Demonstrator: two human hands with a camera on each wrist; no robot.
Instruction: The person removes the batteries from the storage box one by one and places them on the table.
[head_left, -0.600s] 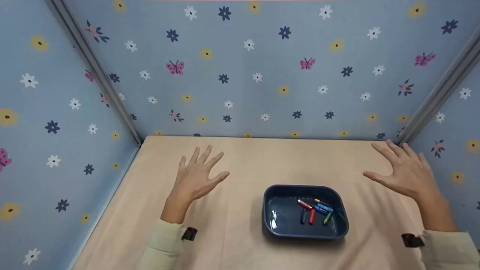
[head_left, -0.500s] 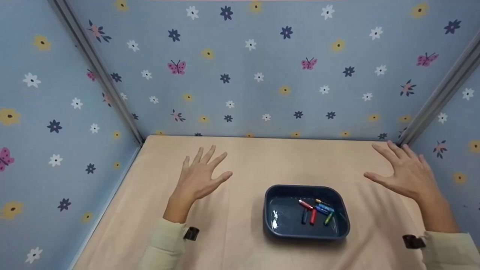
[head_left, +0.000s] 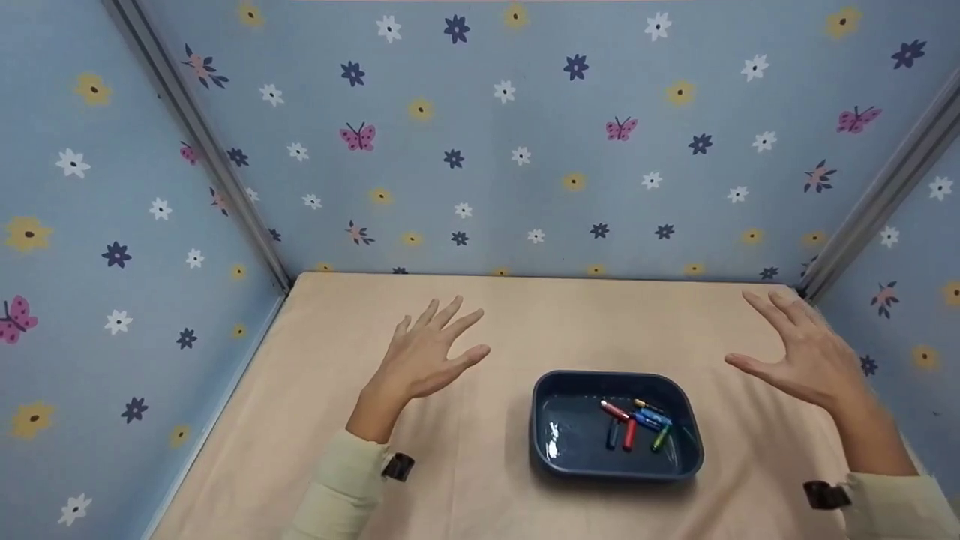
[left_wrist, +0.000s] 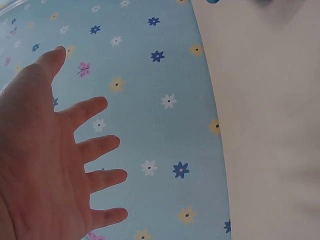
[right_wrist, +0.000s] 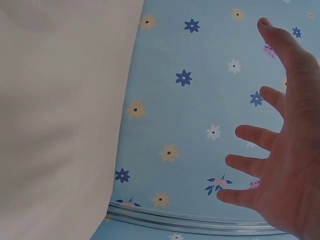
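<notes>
A dark blue rectangular tray (head_left: 555,469) stands on the cloth-covered table, right of the middle. Several short, thick pens or crayons lie loosely in its right half: a red one (head_left: 629,435), a green one (head_left: 661,438), a blue one (head_left: 649,418) and a dark blue one (head_left: 613,434) among them; their exact kind is too small to tell. My left hand (head_left: 424,358) hovers left of the tray, fingers spread, holding nothing. On the tray's other side my right hand (head_left: 810,360) hovers with fingers apart, touching nothing. Both palms show bare in the wrist views.
Blue flower-and-butterfly panels (head_left: 480,112) wall in the back and both sides of the table (head_left: 360,300). Grey metal posts (head_left: 202,150) stand at the back corners. Each wrist wears a small black camera mount (head_left: 398,467).
My left hand has moved right, toward the tray. The fingers of my right hand have shifted slightly, and it sits a little lower. The tray and its contents lie as before.
</notes>
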